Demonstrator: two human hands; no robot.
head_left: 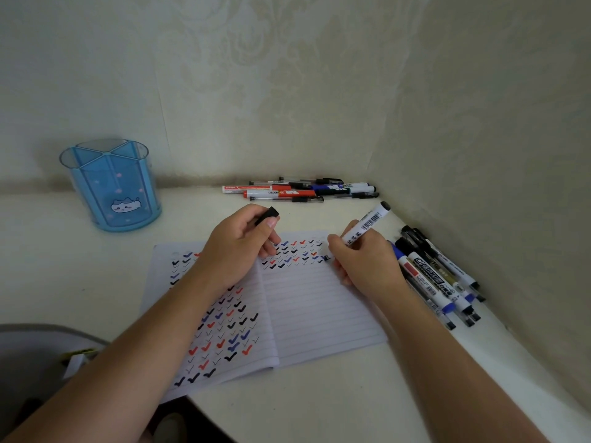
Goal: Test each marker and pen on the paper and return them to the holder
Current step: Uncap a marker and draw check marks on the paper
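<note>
The right hand [361,260] pinches a white marker [364,227], tip down on the notebook [319,314] to tick, while the left hand [243,241], over the notebook, pinches its black cap [268,215] ready for recapping; the holder [112,183] stands beyond the notebook's left edge.

Black marker tip [327,258]: hidden behind right hand [364,260]. Grey object [38,343], lower left: cut by frame edge, unidentifiable.
</note>
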